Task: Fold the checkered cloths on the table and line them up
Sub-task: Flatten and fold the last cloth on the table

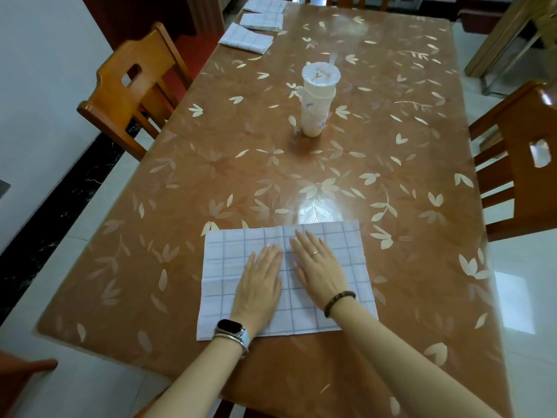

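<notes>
Pressing flat, straight-fingered left hand (260, 282) and right hand (318, 270) hide much of the checkered cloth (223, 267).

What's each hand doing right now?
Left hand: open, flat on the checkered cloth.
Right hand: open, flat on the same cloth.

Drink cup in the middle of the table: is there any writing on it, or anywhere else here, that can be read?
Lid of the drink cup: printed marks, too blurred to read.
Side of the drink cup: blue marks, too small to read.
Smartwatch: dark screen, no text.
Checkered cloth: grid lines only, no words.
Nothing here can be read.
</notes>
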A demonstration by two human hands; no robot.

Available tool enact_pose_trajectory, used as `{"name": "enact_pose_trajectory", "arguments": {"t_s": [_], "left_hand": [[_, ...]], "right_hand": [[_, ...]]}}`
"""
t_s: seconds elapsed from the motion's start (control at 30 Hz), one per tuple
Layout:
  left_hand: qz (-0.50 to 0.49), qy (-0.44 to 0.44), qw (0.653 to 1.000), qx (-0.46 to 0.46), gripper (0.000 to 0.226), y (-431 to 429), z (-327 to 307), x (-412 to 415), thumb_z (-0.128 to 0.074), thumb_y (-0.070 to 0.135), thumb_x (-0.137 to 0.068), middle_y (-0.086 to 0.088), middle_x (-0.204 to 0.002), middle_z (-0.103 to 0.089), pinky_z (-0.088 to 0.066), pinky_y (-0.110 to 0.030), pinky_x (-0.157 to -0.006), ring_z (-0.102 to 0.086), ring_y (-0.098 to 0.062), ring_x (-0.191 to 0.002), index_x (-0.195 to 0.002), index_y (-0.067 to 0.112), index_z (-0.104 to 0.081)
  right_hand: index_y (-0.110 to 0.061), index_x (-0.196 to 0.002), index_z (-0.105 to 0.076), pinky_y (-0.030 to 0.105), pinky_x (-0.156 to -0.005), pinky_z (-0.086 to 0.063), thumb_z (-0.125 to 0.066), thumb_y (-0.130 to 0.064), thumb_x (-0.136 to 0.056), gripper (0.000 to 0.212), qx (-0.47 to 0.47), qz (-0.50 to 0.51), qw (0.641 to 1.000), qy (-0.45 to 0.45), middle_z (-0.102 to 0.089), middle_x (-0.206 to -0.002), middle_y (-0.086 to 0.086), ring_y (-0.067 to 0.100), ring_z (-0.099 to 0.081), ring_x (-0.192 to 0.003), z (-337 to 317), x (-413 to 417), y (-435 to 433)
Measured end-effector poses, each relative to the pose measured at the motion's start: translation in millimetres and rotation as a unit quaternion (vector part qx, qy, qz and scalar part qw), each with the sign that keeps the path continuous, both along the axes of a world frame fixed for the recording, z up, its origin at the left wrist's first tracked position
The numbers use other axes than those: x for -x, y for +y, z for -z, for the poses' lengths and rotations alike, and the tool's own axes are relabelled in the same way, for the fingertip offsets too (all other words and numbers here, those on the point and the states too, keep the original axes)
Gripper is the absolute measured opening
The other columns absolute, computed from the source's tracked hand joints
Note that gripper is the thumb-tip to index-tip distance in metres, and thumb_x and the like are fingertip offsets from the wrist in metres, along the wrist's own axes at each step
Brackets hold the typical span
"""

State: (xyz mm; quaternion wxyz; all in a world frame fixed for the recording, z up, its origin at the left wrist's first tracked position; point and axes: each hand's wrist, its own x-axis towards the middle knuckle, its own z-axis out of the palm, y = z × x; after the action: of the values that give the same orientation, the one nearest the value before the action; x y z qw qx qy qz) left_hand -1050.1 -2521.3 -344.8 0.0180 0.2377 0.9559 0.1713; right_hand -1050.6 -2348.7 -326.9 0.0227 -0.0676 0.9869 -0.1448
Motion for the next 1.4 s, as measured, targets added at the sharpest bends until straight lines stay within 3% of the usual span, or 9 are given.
{"name": "enact_pose_trajectory", "arguments": {"t_s": [0.13,0.27,0.43,0.67,0.83,1.1,1.27,1.33,1.4], "left_hand": [[0.006,-0.026,0.997,0.066,0.059,8,15,-4,-0.022,0.039,-0.103,-0.002,-0.163,-0.014,-0.01,-0.042,-0.12,-0.014,-0.017,-0.151,-0.156,0.012,-0.018],[-0.008,-0.029,0.995,0.099,0.063,-4,24,-6,-0.02,0.047,-0.102,-0.004,-0.164,-0.014,-0.008,-0.045,-0.119,-0.012,-0.019,-0.152,-0.157,0.016,-0.015],[-0.054,-0.033,0.991,0.114,0.067,-35,29,-2,-0.015,0.052,-0.101,-0.001,-0.166,0.0,0.0,-0.041,-0.122,0.003,-0.016,-0.153,-0.158,0.019,-0.003],[-0.087,-0.029,0.989,0.115,0.072,-61,23,0,-0.009,0.058,-0.099,-0.003,-0.165,-0.003,0.004,-0.039,-0.122,0.002,-0.017,-0.152,-0.157,0.016,-0.005],[-0.021,-0.035,0.995,0.094,0.072,-35,17,-17,-0.02,0.056,-0.1,-0.003,-0.165,-0.003,0.0,-0.041,-0.122,0.001,-0.017,-0.153,-0.158,0.016,-0.007],[0.034,-0.043,0.989,0.136,0.072,-27,22,-41,-0.009,0.059,-0.101,-0.004,-0.166,-0.008,-0.008,-0.047,-0.12,-0.006,-0.019,-0.153,-0.158,0.015,-0.012],[0.024,-0.051,0.99,0.129,0.071,-47,21,-41,-0.015,0.058,-0.101,-0.003,-0.166,-0.004,-0.004,-0.046,-0.12,0.002,-0.017,-0.152,-0.158,0.017,-0.007],[0.034,-0.058,0.991,0.111,0.072,-55,19,-41,-0.022,0.058,-0.1,-0.001,-0.166,-0.002,0.0,-0.044,-0.12,0.004,-0.015,-0.152,-0.158,0.018,-0.008],[0.059,-0.065,0.992,0.087,0.074,-63,15,-42,-0.029,0.059,-0.098,0.001,-0.165,-0.004,0.002,-0.04,-0.121,0.001,-0.015,-0.152,-0.158,0.018,-0.011]], "right_hand": [[-0.015,-0.146,-0.038,0.039,-0.119,-0.015,-0.026,-0.04,-0.096,0.057,-0.037,0.011,0.996,-0.075,-0.036,-0.153,0.002,0.022,-0.027,-0.143,20,-10,-10],[-0.022,-0.152,-0.006,0.035,-0.118,0.009,0.006,-0.058,-0.095,0.068,-0.049,0.023,0.995,-0.079,-0.003,-0.158,-0.003,0.018,0.0,-0.147,25,-17,0],[-0.028,-0.151,0.013,0.036,-0.119,0.013,-0.003,-0.058,-0.094,0.066,-0.054,0.082,0.991,-0.093,0.018,-0.157,-0.008,0.014,0.02,-0.145,21,-22,28],[-0.025,-0.152,0.009,0.037,-0.119,0.011,-0.003,-0.058,-0.092,0.069,-0.045,0.098,0.989,-0.101,0.012,-0.159,-0.003,0.016,0.016,-0.146,17,-25,52],[-0.025,-0.151,0.006,0.034,-0.118,0.015,-0.012,-0.053,-0.096,0.064,-0.023,0.036,0.996,-0.077,0.011,-0.158,-0.005,0.016,0.015,-0.146,7,-42,21],[-0.02,-0.152,-0.024,0.038,-0.117,0.0,-0.025,-0.052,-0.097,0.063,-0.04,0.032,0.995,-0.086,-0.018,-0.158,0.002,0.022,-0.013,-0.146,20,-74,-8],[-0.029,-0.151,0.005,0.035,-0.117,0.016,-0.003,-0.058,-0.09,0.068,-0.031,0.062,0.993,-0.093,0.013,-0.157,-0.005,0.017,0.015,-0.145,20,-79,13],[-0.028,-0.152,0.005,0.035,-0.117,0.015,-0.003,-0.058,-0.089,0.07,-0.022,0.074,0.992,-0.096,0.016,-0.156,-0.006,0.016,0.017,-0.145,16,-81,22],[-0.024,-0.154,-0.003,0.034,-0.118,0.012,-0.016,-0.054,-0.095,0.067,-0.004,0.071,0.992,-0.1,0.01,-0.156,-0.005,0.017,0.011,-0.147,12,-83,28]]}}
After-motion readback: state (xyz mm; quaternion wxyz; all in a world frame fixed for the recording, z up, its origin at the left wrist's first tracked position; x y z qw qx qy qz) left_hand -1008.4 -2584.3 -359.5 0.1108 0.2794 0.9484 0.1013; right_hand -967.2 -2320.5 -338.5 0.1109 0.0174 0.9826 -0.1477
